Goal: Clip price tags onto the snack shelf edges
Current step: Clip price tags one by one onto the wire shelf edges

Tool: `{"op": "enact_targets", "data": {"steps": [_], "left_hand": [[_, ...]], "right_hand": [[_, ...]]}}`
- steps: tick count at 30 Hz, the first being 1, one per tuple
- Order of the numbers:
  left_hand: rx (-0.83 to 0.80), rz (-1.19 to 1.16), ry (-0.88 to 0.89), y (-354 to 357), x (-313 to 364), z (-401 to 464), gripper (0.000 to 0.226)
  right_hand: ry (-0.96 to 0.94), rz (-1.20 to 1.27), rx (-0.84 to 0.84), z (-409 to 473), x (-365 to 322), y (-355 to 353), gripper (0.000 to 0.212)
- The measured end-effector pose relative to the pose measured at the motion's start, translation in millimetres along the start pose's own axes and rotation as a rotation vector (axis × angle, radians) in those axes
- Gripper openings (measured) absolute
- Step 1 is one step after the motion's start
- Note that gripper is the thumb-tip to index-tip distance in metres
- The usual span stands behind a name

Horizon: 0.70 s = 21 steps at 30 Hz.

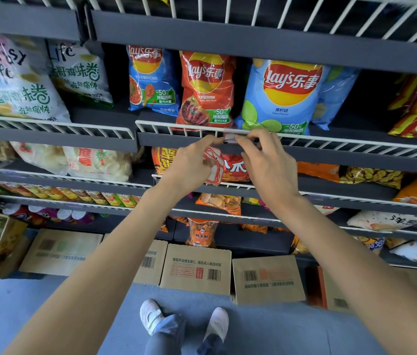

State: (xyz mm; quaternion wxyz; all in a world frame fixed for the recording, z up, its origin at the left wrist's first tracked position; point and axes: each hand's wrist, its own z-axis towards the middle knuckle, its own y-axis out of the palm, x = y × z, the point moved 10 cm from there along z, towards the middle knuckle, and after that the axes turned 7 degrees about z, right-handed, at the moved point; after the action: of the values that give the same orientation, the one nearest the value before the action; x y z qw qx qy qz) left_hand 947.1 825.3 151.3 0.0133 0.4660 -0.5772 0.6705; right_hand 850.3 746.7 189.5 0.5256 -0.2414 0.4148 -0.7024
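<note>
Both hands are reaching up to the white wire shelf edge at about 12 o'clock from the person's shoes. The left hand and the right hand are each pinching an end of a small clear price tag with curled fingers, holding it against the rail, just below the red chip bag and the blue lime bag.

A small white price tag sits against the white wire shelf edge.
</note>
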Motion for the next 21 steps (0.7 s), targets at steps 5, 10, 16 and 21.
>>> {"op": "enact_targets", "data": {"steps": [5, 10, 16, 21], "left_hand": [[0.008, 0.009, 0.004, -1.8, 0.7, 0.7, 0.047], [0.011, 0.009, 0.005, -2.3, 0.8, 0.9, 0.047], [0.024, 0.020, 0.008, -3.3, 3.2, -0.5, 0.048], [0.075, -0.025, -0.006, -4.4, 4.9, -5.1, 0.049]], "right_hand": [[-0.020, 0.005, 0.018, -0.9, -2.4, 0.9, 0.039], [-0.049, -0.013, 0.012, -2.2, -4.5, 4.6, 0.041], [-0.038, 0.023, 0.005, -1.8, -4.7, 3.8, 0.042], [0.005, 0.078, -0.017, -0.6, -4.1, 3.9, 0.044]]}}
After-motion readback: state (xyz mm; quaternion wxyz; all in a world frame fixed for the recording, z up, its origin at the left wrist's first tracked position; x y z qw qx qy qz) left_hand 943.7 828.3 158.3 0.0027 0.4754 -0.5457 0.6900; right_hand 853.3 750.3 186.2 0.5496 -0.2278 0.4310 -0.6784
